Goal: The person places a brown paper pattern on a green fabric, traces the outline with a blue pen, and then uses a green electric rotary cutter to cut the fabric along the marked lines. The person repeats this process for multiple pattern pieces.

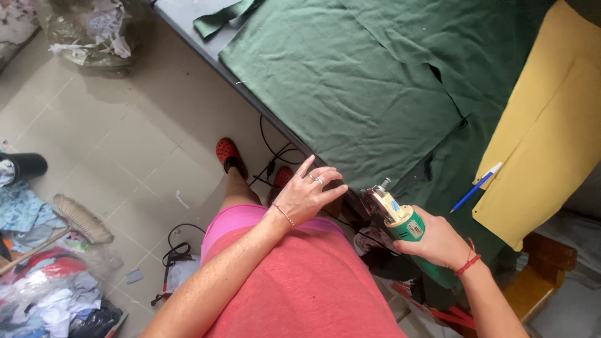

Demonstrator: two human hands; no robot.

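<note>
The right hand [438, 243] is wrapping closed around the green body of a cutter [400, 219], a handheld electric fabric cutter with a yellow and metal head. The cutter's long axis is running from the hand at lower right up toward the upper left, and its head is pointing at the near edge of the green cloth [350, 87], right at the table [188, 25] edge. The blade itself is too small and dark to make out, and the rear of the cutter is hiding inside the palm.

The left hand [305, 195] is lying palm down on the cloth's edge just beside the cutter head, fingers spread and gripping nothing.

The cloth is covering most of the table, with a slit showing toward the right. A yellow cloth [551, 125] is overlapping it at the right, running out of frame, with a blue pen [477, 186] lying at its edge. A broom [78, 216] is lying on the floor at left.
</note>
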